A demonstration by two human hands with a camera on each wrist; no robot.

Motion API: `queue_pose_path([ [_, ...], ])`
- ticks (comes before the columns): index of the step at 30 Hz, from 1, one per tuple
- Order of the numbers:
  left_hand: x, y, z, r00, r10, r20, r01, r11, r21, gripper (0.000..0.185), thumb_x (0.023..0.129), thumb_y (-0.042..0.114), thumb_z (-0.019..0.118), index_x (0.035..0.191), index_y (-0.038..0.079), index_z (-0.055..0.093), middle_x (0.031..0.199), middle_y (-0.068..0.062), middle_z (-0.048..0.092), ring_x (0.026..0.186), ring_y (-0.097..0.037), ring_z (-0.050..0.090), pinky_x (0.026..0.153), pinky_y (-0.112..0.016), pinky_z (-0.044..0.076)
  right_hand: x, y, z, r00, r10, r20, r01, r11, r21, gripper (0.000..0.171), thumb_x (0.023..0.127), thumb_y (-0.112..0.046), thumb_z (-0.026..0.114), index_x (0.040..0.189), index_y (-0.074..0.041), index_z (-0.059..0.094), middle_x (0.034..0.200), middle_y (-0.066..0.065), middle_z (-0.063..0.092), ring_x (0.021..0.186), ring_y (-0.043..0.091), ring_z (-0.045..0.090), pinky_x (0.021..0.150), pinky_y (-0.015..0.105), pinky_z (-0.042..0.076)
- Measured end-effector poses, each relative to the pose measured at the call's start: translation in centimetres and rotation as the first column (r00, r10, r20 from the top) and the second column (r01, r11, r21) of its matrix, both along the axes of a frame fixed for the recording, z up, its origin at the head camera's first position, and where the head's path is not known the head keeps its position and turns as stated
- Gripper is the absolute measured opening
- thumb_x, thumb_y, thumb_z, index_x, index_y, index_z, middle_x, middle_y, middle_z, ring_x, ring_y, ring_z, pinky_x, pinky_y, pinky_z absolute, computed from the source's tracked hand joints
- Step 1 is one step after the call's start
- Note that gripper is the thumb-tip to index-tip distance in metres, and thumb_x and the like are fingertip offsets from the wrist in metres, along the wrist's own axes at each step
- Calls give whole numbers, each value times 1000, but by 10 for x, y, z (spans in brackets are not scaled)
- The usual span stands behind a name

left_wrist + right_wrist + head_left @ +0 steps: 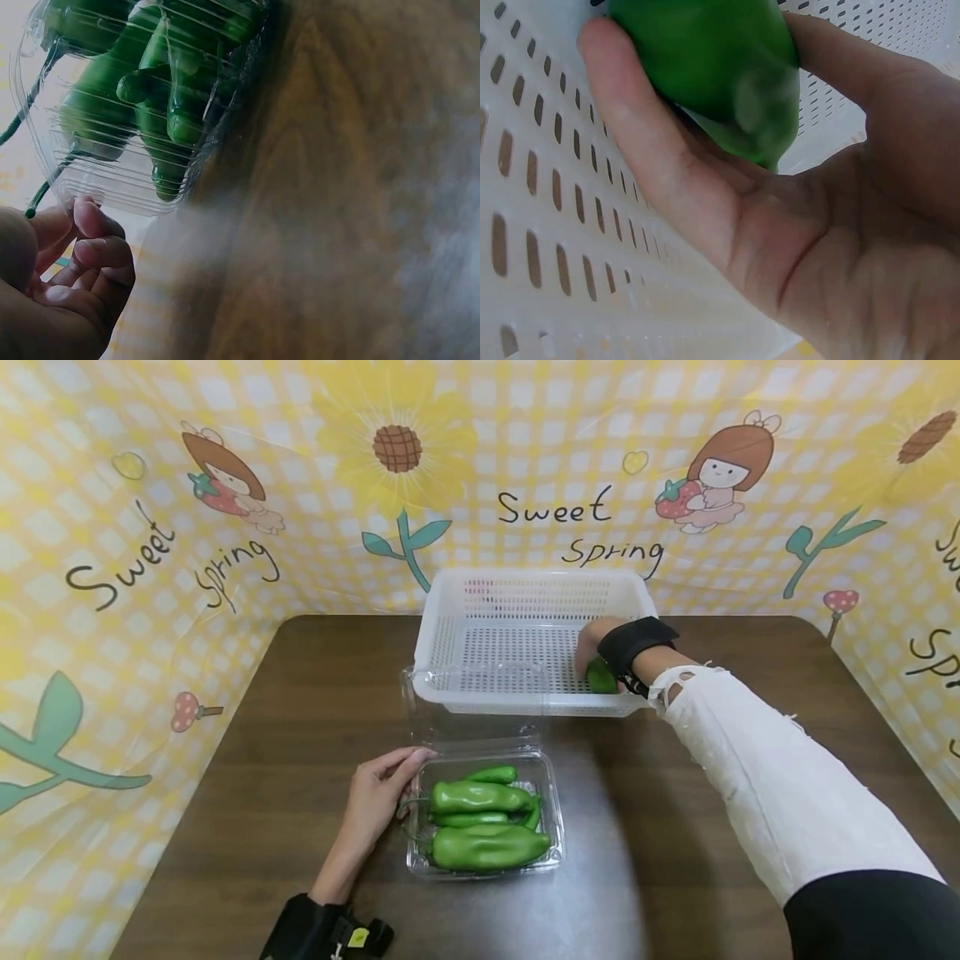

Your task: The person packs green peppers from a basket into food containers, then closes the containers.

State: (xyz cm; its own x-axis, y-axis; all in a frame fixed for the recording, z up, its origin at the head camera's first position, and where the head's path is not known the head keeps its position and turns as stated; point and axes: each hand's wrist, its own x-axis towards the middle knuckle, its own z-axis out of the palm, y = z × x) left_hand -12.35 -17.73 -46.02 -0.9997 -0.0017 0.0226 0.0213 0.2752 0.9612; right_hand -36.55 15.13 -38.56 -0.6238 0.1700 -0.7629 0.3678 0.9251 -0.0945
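My right hand (592,652) reaches into a white perforated basket (450,610) at the back of the table and holds a green pepper (600,677) low against the basket floor. In the right wrist view the pepper (712,67) lies between thumb and fingers (630,135), over the slotted floor (532,225). A clear plastic clamshell box (551,852) stands open in front of the basket with several green peppers (480,822) inside. My left hand (378,793) rests its fingers on the box's left edge. The left wrist view shows the peppers (150,97) through the ribbed box wall, above loosely curled fingers (97,255).
The dark wood table (300,727) has bare room left and right of the box. A yellow printed cloth (150,527) walls in the back and sides. The box's clear lid (480,702) stands up against the basket's front.
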Motion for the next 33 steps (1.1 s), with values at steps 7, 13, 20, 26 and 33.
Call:
queue_pose_path([
  [7, -2, 1, 4, 1000, 3, -8, -3, 1000, -14, 26, 99, 34, 61, 110, 16, 75, 68, -14, 56, 47, -8, 45, 41, -26, 41, 5, 3, 12, 995, 100, 0, -100, 995, -5, 55, 93, -25, 64, 137, 0, 42, 128, 23, 43, 99, 37, 68, 76, 40, 62],
  [13, 0, 1, 4, 1000, 4, -4, -5, 1000, -6, 26, 99, 34, 62, 111, 16, 75, 68, -15, 56, 47, -8, 44, 40, -26, 41, 10, 3, 23, 964, 267, -19, -266, 963, 35, 35, 94, -27, 57, 117, -2, 52, 109, 16, 49, 86, 27, 63, 69, 33, 58],
  [20, 3, 1, 1, 1000, 4, -1, -4, 1000, -2, 25, 98, 35, 62, 110, 18, 75, 68, -15, 57, 46, -11, 44, 40, -27, 42, 15, 0, 39, 834, 546, -79, -538, 837, 103, 18, 91, -19, 52, 74, -14, 49, 75, 1, 45, 64, 14, 42, 59, 25, 36],
  [26, 1, 0, 0, 1000, -13, -13, 14, 1000, 16, 25, 99, 33, 61, 110, 16, 75, 67, -14, 55, 46, -13, 46, 39, -30, 43, 21, 1, 52, 868, 471, -156, -468, 882, 58, 13, 91, -20, 55, 85, -8, 58, 80, 5, 56, 70, 19, 53, 62, 26, 47],
  [33, -1, -1, -1, 1000, -10, -17, 10, 1000, 12, 25, 99, 33, 61, 110, 15, 75, 66, -15, 55, 45, -14, 46, 39, -29, 44, 37, 1, 70, 832, 501, -239, -513, 858, 16, 22, 94, -21, 59, 96, 1, 61, 93, 13, 62, 86, 29, 65, 74, 33, 56],
])
